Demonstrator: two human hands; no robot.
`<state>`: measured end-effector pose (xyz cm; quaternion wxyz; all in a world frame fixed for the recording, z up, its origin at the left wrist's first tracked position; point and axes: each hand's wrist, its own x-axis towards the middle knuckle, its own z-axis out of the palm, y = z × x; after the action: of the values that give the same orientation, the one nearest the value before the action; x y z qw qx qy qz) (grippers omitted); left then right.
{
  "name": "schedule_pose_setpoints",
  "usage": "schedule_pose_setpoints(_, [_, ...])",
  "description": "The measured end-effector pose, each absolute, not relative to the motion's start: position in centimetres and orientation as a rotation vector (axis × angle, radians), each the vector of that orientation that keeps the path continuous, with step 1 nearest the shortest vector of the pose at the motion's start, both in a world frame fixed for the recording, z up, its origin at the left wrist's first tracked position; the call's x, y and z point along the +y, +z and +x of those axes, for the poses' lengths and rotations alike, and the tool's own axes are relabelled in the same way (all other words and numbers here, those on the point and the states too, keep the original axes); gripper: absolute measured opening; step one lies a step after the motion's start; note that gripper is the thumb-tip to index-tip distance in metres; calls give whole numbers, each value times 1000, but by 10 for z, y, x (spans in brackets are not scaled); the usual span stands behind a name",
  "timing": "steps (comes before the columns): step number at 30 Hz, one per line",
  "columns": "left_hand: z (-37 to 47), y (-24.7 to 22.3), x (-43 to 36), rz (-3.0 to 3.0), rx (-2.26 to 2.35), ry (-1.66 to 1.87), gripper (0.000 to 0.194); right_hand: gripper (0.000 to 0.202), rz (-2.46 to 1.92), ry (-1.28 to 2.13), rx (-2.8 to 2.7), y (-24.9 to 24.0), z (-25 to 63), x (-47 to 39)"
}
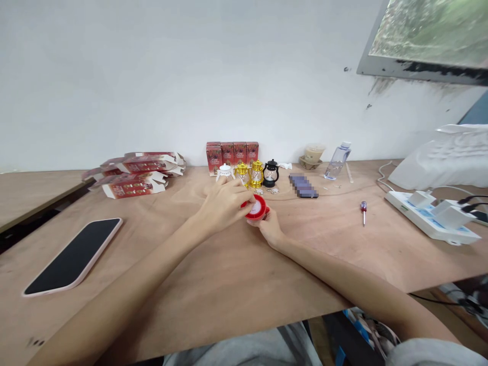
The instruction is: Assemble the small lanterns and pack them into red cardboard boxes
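Observation:
A small red lantern [261, 214], its round base with a pale centre facing up toward me, is held between both hands. My right hand [271, 229] grips it from the right and below, with the fingers wrapped around its side. My left hand [225, 204] reaches over from the left, fingers bent together and tips at the pale centre of the base; whether they pinch a small part there is hidden. Just beyond stand a white lantern [225, 171], two gold lanterns [256, 174] and a black lantern [270, 174]. Small loose pieces [272, 190] lie in front of them.
Red boxes [239, 152] stand against the wall; flattened boxes [133, 183] pile at left. A phone [74, 256] lies front left. Rightward are a blurred dark object [303, 186], a cup [313, 154], a water bottle [337, 161], a screwdriver [363, 211] and a power strip [430, 218].

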<state>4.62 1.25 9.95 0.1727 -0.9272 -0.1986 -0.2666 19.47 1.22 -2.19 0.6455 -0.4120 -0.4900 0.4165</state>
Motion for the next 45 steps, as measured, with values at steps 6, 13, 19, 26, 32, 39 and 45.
schedule_pose_setpoints(6, [47, 100, 12, -2720, -612, -796, 15, 39, -965, 925, -1117, -18, 194, 10])
schedule_pose_setpoints(13, [46, 99, 14, -2762, -659, -792, 13, 38, -942, 935, -1141, -21, 195, 12])
schedule_pose_setpoints(19, [47, 100, 13, -2719, -601, -783, 15, 37, -946, 922, -1152, -22, 196, 11])
schedule_pose_setpoints(26, [49, 93, 16, -2678, -580, -775, 17, 39, -950, 935, -1137, -20, 195, 11])
schedule_pose_setpoints(32, [48, 93, 17, -2702, -569, -740, 18, 40, -935, 937, -1154, -23, 197, 12])
schedule_pose_setpoints(39, [45, 96, 19, -2759, -499, -736, 16, 43, -940, 940, -1156, -22, 197, 12])
schedule_pose_setpoints(45, [46, 98, 17, -2756, -551, -689, 19, 43, -929, 957, -1152, -18, 195, 10])
